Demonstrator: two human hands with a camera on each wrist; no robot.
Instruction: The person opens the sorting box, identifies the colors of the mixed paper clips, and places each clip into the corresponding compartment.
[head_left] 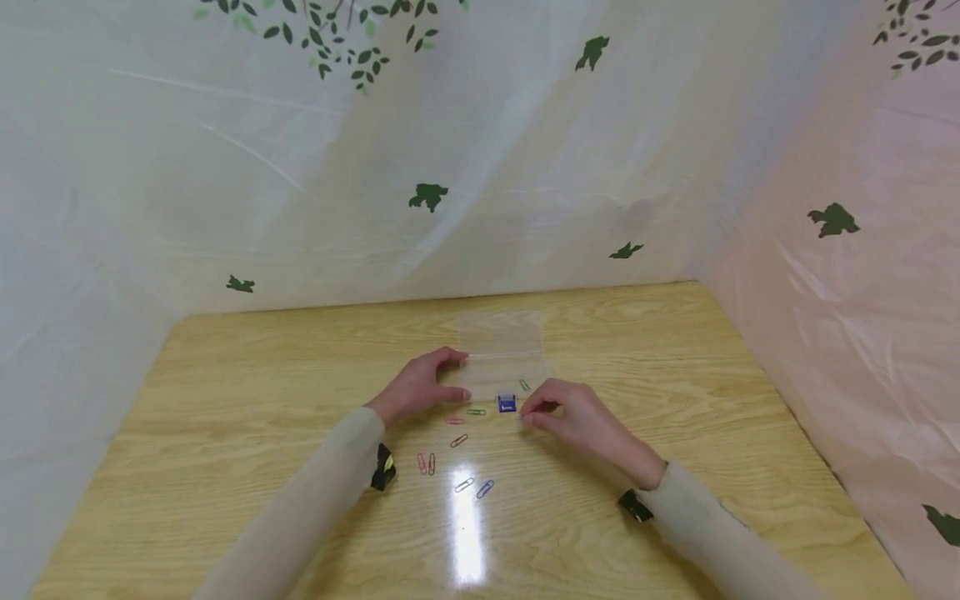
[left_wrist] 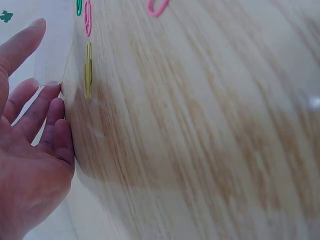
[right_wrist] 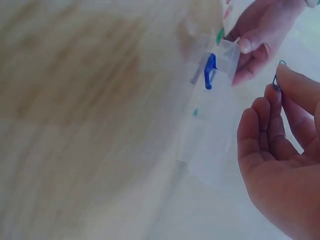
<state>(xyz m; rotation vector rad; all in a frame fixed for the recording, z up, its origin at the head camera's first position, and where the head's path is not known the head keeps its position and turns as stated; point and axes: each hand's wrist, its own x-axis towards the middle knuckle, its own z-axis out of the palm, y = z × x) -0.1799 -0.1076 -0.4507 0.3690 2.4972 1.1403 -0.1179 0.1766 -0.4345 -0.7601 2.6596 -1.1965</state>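
Observation:
A clear plastic box (head_left: pixel 504 367) lies on the table with its see-through lid (head_left: pixel 500 332) folded back and a blue latch (head_left: pixel 507 403) at its front. My left hand (head_left: pixel 420 385) holds the box's left end, thumb at the front corner and fingers at the rear. Thumb and fingertips of my right hand (head_left: pixel 577 414) pinch a small blue paper clip (right_wrist: pixel 275 80), just right of the latch. A green paper clip (head_left: pixel 524 385) shows inside the box.
Loose paper clips lie in front of the box: a green one (head_left: pixel 476 412), a red one (head_left: pixel 459 440), a blue one (head_left: pixel 485 489), a yellow one (left_wrist: pixel 88 72) and several others. A pale leaf-patterned sheet (head_left: pixel 480 167) hangs behind the wooden table (head_left: pixel 247 433).

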